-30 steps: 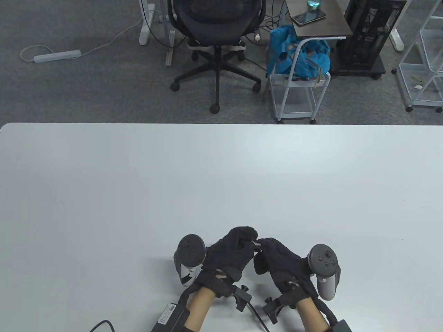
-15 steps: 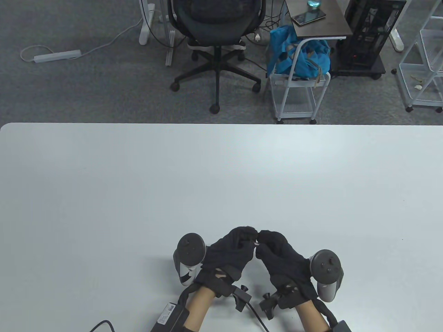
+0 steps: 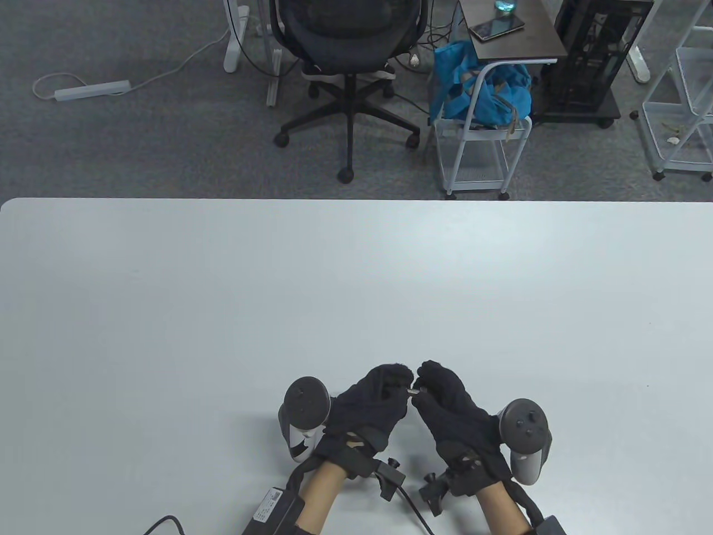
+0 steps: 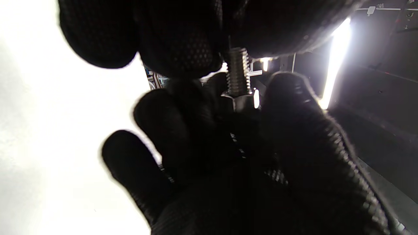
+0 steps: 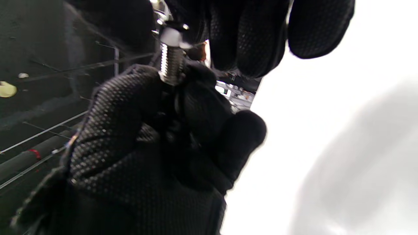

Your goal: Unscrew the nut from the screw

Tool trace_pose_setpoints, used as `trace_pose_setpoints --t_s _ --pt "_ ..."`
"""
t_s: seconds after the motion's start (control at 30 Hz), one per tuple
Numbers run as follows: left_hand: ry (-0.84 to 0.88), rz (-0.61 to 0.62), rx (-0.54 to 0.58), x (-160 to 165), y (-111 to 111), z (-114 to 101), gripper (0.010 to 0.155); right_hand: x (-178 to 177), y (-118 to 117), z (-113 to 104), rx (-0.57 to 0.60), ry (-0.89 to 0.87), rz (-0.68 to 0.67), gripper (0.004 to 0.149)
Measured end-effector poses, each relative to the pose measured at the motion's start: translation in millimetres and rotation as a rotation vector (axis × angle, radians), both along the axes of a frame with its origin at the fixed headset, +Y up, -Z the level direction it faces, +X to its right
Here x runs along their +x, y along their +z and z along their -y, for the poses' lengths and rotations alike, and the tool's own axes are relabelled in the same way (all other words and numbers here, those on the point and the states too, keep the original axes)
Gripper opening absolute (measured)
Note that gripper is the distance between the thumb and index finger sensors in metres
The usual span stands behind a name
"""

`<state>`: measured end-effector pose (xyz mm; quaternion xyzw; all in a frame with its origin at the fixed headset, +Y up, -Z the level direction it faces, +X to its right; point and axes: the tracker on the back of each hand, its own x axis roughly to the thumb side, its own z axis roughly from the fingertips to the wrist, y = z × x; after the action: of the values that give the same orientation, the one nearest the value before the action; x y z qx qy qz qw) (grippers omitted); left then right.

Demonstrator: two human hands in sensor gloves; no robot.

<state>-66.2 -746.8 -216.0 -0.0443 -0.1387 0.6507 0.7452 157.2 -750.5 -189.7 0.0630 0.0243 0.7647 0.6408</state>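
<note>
A small silver screw (image 3: pixel 413 392) is held between both gloved hands, low over the table's near edge. My left hand (image 3: pixel 402 388) grips the screw's hidden end. The threaded shaft (image 4: pixel 238 70) runs out of the left fingers (image 4: pixel 183 42) to the nut (image 4: pixel 240 101). My right hand (image 3: pixel 424 384) pinches the nut (image 5: pixel 172 34) between its fingertips (image 5: pixel 248 32). In the right wrist view the shaft (image 5: pixel 170 67) goes down into the left hand's fist (image 5: pixel 130 107). The screw's head is hidden.
The white table (image 3: pixel 356 278) fills the middle of the view. Beyond its far edge stand an office chair (image 3: pixel 348 33), a white cart (image 3: pixel 479 150) with a blue bag (image 3: pixel 482 89), and wire racks (image 3: pixel 682 111).
My right hand has rolled on the nut, its fingertips moving up and away and its tracker shifting slightly right. The left hand and the screw have stayed in place.
</note>
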Motion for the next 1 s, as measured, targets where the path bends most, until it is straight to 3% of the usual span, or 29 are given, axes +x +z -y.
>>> trace_pose_setpoints --t_s 0.07,0.17,0.5,1.0 --pt "-0.002 0.005 0.008 1 0 0 0.048 1 -1 5 -0.059 -0.042 0.024 0.072" --pt "-0.006 0.006 0.009 1 0 0 0.048 1 -2 7 -0.073 -0.052 0.008 0.061" --pt "-0.044 0.088 -0.014 3 -1 0 0.050 4 -1 -7 0.060 -0.007 0.051 0.052" --pt "-0.031 0.030 -0.015 3 0 -1 0.051 0 3 -17 0.165 0.105 0.078 0.046"
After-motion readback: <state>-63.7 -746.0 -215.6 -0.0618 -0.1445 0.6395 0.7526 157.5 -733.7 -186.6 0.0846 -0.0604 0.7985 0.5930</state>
